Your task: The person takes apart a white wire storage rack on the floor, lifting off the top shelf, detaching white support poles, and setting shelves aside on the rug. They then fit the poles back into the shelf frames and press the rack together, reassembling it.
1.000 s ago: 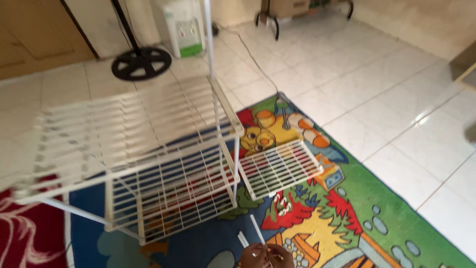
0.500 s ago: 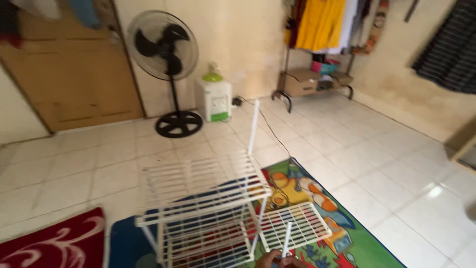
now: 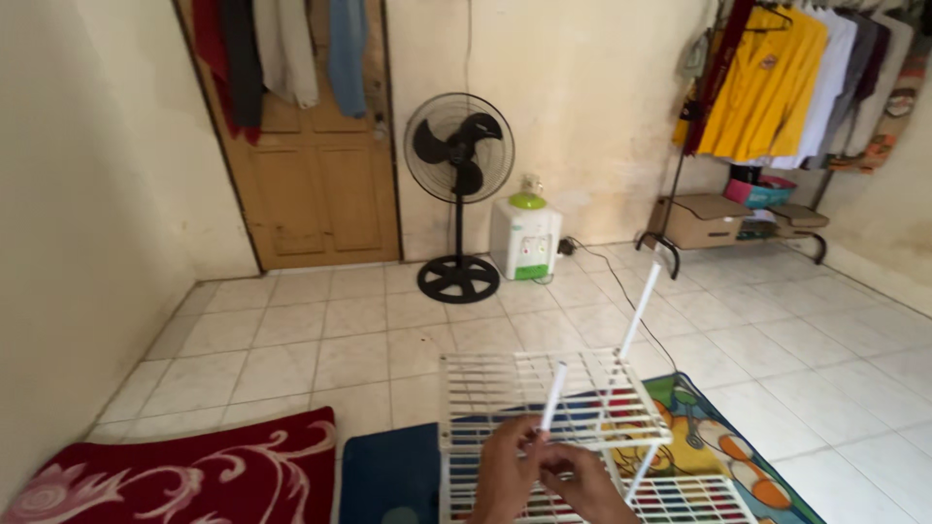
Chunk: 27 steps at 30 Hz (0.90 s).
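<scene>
Short white tube (image 3: 553,396) sits right in the grip: its lower end is pinched where left hand (image 3: 505,469) and right hand (image 3: 582,482) meet, and the rest sticks up, tilted a bit right, over the top shelf of the white wire rack (image 3: 505,388). Both hands are closed on the tube w/ fingertips; exact finger placement is blurry. Hands come in from the bottom edge, in front of the rack's near rail, left one knuckles up, right one lower and slightly right, the two touching. A longer white pole (image 3: 639,315) rises from the rack's far right corner, leaning right, well apart from the hands. Under the rack lies a colourful play mat (image 3: 718,442); left of the rack, a dark blue mat (image 3: 388,471), and further left a red patterned rug (image 3: 184,475). Behind the rack, across bare tile, stand a black pedestal fan (image 3: 458,184) and a small white water dispenser (image 3: 525,238) w/ green top, near the wall. Wooden door (image 3: 311,175) is back left of the rack; clothes rail w/ yellow shirts (image 3: 767,87) is back right. Nothing sits between the hands and the shelf.
</scene>
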Motion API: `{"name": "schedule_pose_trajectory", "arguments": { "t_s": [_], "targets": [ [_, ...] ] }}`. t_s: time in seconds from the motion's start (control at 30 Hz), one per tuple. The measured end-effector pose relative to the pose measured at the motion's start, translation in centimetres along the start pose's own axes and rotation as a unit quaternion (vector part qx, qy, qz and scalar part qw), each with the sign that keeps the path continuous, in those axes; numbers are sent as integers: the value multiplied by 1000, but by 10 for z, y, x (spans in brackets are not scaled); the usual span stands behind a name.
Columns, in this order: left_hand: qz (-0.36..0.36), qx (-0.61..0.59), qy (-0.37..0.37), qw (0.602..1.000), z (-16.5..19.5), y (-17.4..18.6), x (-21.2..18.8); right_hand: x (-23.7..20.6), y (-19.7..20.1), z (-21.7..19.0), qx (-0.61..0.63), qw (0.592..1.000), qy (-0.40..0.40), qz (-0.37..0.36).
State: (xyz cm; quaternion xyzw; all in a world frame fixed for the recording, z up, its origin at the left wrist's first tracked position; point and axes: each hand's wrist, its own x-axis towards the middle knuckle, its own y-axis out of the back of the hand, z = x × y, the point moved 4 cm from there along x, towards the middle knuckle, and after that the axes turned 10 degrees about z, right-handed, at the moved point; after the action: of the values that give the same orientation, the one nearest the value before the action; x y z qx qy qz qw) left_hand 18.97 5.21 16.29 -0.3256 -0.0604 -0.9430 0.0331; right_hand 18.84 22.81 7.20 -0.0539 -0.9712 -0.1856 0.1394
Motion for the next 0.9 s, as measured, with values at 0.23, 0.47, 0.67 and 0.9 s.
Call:
{"name": "schedule_pose_trajectory", "arguments": {
  "t_s": [0.23, 0.47, 0.67, 0.9],
  "targets": [
    [75, -21, 7, 997, -16, 89, 70, 80, -71, -119, -14, 998, 41, -43],
    [85, -68, 142, 984, -98, 146, 91, 133, -92, -133, -24, 995, 96, 0],
    [95, -21, 177, 979, -186, 152, 74, 174, -109, -96, 91, 995, 32, 11],
    [140, 13, 26, 990, -235, 122, 76, 199, -142, -71, 128, 986, 40, 100]
  ]
}}
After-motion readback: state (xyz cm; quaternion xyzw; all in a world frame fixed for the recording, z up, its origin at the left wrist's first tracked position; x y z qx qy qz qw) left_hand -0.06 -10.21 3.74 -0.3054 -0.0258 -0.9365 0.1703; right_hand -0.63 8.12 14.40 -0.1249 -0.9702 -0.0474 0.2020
